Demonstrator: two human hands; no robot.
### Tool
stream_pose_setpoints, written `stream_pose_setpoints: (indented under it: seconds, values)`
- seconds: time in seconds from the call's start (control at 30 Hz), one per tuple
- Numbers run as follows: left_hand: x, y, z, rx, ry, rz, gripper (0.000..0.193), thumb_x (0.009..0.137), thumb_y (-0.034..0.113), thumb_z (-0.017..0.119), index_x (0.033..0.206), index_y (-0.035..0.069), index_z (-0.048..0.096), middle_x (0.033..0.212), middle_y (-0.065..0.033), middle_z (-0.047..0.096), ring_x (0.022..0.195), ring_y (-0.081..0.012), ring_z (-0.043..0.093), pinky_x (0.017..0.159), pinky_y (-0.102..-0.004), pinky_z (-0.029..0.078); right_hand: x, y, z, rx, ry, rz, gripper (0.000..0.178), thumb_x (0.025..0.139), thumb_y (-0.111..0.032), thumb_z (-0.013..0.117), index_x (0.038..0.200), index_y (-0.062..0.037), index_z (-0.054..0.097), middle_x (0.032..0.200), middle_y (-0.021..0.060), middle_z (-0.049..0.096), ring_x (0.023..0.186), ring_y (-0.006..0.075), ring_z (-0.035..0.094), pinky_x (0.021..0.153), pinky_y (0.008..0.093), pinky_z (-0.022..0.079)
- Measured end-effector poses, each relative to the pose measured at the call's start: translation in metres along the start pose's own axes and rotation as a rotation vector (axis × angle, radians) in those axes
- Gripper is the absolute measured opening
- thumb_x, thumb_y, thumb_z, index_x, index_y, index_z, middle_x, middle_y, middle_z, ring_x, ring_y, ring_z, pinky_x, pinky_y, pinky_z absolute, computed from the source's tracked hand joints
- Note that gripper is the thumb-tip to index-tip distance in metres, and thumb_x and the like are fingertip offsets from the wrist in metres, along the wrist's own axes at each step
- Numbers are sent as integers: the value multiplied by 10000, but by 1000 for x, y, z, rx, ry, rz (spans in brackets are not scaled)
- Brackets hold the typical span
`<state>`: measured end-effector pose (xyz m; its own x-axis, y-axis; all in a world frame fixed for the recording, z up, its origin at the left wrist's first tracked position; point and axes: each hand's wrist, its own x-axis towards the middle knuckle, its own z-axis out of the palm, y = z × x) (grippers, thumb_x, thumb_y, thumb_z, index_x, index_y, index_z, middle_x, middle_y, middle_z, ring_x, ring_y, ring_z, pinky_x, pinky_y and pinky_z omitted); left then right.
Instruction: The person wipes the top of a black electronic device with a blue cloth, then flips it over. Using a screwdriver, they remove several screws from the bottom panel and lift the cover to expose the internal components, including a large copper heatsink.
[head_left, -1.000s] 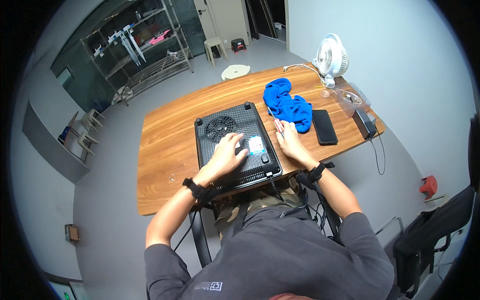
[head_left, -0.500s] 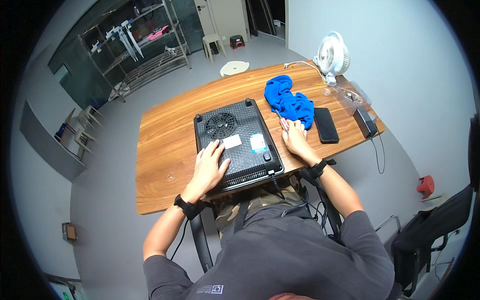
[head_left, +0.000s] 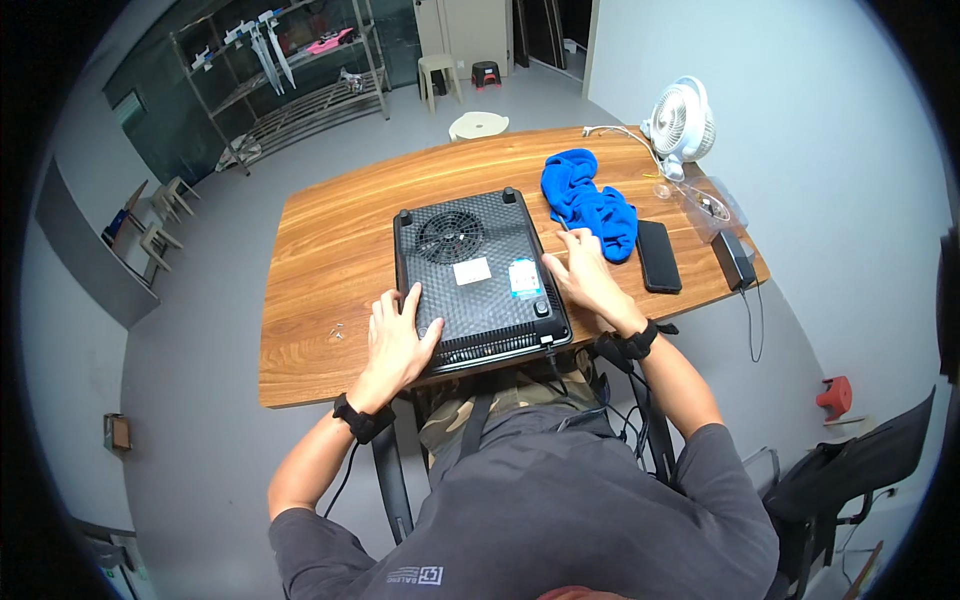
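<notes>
I see the cooker (head_left: 478,275) bottom-up, its base on. Left hand (head_left: 398,338) lies spread on its near-left corner; right hand (head_left: 578,272), fingers loosely open, rests at its right edge. Loose screws (head_left: 337,330) lie left of it, so I judge unscrewing partly done.

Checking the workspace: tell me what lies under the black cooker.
The black cooker lies underside up on the wooden table. Left hand rests on its corner. Anything beneath is hidden.

Wooden tabletop (head_left: 330,250) carries: upturned black induction cooker (head_left: 478,278), blue cloth (head_left: 592,203), black phone (head_left: 659,256), white desk fan (head_left: 682,125), black power adapter (head_left: 732,259), small screws (head_left: 337,330) at left.
</notes>
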<state>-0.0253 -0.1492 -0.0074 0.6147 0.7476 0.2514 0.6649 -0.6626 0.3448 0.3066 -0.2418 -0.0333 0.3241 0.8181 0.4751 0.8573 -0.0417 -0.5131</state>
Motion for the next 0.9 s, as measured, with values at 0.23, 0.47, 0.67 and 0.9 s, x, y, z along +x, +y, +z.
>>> stream_pose_setpoints:
  seconds: [0.23,0.47,0.67,0.9]
  values:
    - [0,-5,3,47,-138,-82,786,977,477,585,1597,101,283,1227,-328,545,921,-554,652,834,-594,553,3,-1,39,77,-294,93,628,1026,-433,548,1323,116,477,1257,383,499,1213,512,454,1064,554,376]
    - [6,-12,3,-49,-185,-8,783,982,409,568,1607,67,241,1216,-364,527,951,-579,624,883,-590,535,1,2,45,180,-282,135,633,1007,-421,551,1423,39,430,1427,327,460,1319,483,396,1122,550,311]
    - [7,-18,-2,-103,-200,21,805,939,348,588,1609,63,245,1190,-324,533,966,-521,607,907,-555,512,2,16,59,240,-295,137,654,1003,-439,532,1433,42,423,1441,313,488,1300,491,431,1117,568,323]
    - [7,-24,5,-129,-157,66,782,942,313,580,1606,63,250,1185,-331,523,930,-515,597,874,-549,506,6,7,48,232,-280,123,549,1017,-354,559,1374,57,486,1271,303,610,1180,437,580,1036,499,442]
